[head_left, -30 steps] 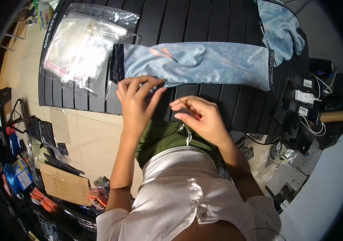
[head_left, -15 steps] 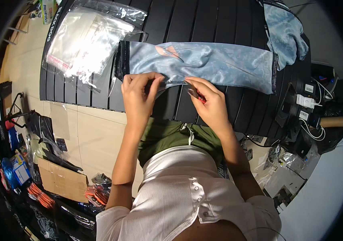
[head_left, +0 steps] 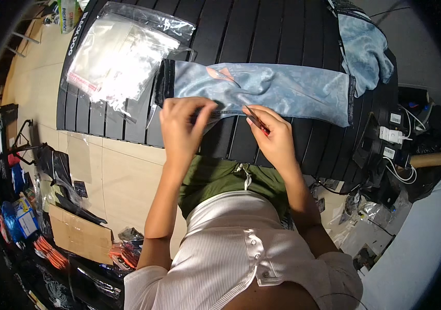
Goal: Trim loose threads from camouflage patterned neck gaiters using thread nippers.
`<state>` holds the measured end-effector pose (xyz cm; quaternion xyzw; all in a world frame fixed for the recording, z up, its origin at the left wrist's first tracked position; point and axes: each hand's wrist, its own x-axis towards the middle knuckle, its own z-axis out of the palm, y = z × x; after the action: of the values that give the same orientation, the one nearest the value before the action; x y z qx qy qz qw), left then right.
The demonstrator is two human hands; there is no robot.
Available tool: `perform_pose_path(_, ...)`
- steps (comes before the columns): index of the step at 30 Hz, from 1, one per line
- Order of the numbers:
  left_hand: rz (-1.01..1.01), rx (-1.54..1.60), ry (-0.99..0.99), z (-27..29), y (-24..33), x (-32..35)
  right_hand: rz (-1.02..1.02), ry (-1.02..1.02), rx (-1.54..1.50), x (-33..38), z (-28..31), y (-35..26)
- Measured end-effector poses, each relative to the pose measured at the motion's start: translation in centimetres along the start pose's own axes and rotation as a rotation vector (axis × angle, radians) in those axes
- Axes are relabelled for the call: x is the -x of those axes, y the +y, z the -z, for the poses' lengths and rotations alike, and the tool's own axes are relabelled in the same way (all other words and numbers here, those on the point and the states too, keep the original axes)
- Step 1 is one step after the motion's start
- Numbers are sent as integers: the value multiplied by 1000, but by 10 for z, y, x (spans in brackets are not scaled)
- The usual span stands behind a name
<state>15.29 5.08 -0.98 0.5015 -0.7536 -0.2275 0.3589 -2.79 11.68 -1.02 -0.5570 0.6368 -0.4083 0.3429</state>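
Observation:
A light blue patterned fabric sleeve with dark bands at its ends lies flat across the black slatted table. At its near seam, my left hand is closed with thumb and forefinger together, slightly blurred; whatever is between the tips is too small to make out. My right hand is closed around small dark-bladed thread snips with a red part. The snips' point lies by the same seam, and the right fingertips are at the fabric's near edge.
Clear plastic bags are piled at the table's left. More blue fabric hangs over the far right corner. A white plug and cables sit at the right edge. A flattened cardboard box lies on the floor at left.
My left hand has come up off the seam it was pinching. In my right hand, the snips have turned and now point up along the fabric. The whole view has shifted slightly.

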Motion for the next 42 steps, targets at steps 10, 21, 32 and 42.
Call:
perform_pose_path(10,271,-531,162,88,-31,22,29,41,13,1,-1,1)
perform_pose_path(21,-87,-139,-43,17,2,9,126,70,-35,-8,-15,-15)
perform_pose_path(32,48,59,-5,6,-16,14,71,-20,70,-11,-13,-9)
perform_pose_path(42,212,208,132,8,-21,17,49,-4,54,-9,-14,-7)
